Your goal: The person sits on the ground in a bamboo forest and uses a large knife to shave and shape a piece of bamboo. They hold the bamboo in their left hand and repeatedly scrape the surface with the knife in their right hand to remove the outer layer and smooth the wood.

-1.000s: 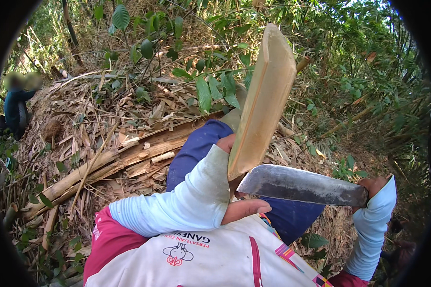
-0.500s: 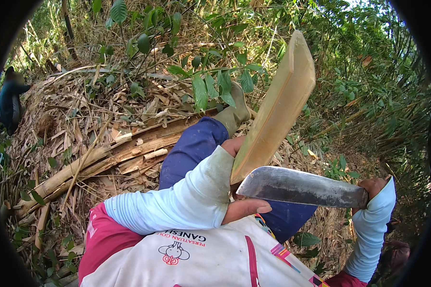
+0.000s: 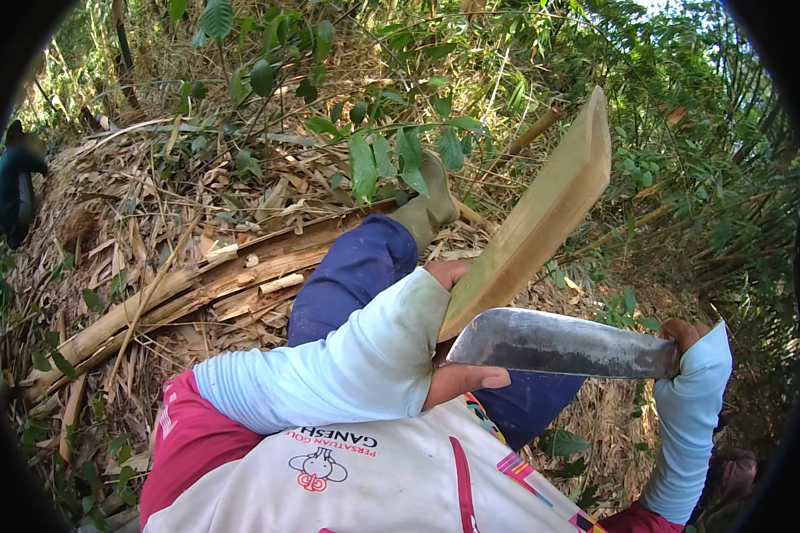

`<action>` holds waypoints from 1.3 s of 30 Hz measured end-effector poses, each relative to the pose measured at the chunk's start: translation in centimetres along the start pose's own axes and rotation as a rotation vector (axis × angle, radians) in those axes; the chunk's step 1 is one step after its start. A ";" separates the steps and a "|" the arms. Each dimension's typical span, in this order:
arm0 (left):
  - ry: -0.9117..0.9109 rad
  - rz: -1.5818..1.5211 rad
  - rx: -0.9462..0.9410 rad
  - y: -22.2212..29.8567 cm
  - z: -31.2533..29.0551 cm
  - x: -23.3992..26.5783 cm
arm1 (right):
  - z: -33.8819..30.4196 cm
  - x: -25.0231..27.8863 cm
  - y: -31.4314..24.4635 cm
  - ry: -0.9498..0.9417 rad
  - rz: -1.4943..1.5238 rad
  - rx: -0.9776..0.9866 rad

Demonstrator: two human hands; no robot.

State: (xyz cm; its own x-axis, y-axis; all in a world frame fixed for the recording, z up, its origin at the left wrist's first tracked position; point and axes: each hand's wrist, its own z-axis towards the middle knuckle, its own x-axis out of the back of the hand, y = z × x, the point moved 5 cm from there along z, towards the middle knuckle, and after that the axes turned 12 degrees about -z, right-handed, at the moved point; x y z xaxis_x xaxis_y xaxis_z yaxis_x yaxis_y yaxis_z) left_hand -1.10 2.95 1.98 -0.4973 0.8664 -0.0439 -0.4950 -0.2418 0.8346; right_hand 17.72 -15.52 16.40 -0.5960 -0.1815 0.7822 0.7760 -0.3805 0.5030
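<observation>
My left hand [image 3: 453,377], in a pale blue sleeve, is closed around the lower end of a long, pale wooden piece [image 3: 533,222]. The piece slants up and away to the right, has flat faces, and narrows to a cut tip. Its bottom end is partly hidden by the hand and blade. My right hand [image 3: 689,342] grips a machete by the handle, which the fingers hide. The dark, broad machete blade [image 3: 564,345] points left, its tip just below the wood's lower end and close above my left thumb. Whether blade and wood touch, I cannot tell.
A split, rotting log [image 3: 178,298] lies on the left among wood chips and dry leaves [image 3: 142,222]. My bent leg in blue trousers [image 3: 351,266] ends in a muddy boot [image 3: 427,204]. A leafy plant [image 3: 364,164] stands ahead. Another person [image 3: 16,186] is at the far left.
The wooden piece has tilted further right, and its top has dropped a little. Both hands stay nearly in place, with the machete blade still beside the wood's lower end.
</observation>
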 end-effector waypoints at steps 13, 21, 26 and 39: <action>0.072 -0.010 -0.011 0.1 0.5 0.9 | -0.8 -1.3 0.0 -0.233 0.226 -0.079; 0.004 -0.134 0.014 0.4 0.3 0.8 | -0.8 -1.8 -0.2 -0.244 0.253 -0.066; -0.033 0.019 -0.024 0.6 0.4 0.9 | -0.8 -2.1 0.2 -0.243 0.187 -0.077; 0.082 0.058 0.043 -0.7 0.2 0.8 | -0.1 -2.4 0.5 -0.191 0.144 -0.133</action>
State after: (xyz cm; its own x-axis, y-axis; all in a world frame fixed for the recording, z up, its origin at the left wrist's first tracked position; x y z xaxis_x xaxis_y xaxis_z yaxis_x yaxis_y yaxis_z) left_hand -1.01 3.84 1.44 -0.5821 0.8122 -0.0378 -0.4330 -0.2703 0.8599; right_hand 19.46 -15.36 14.75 -0.4222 -0.0723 0.9036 0.8081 -0.4817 0.3390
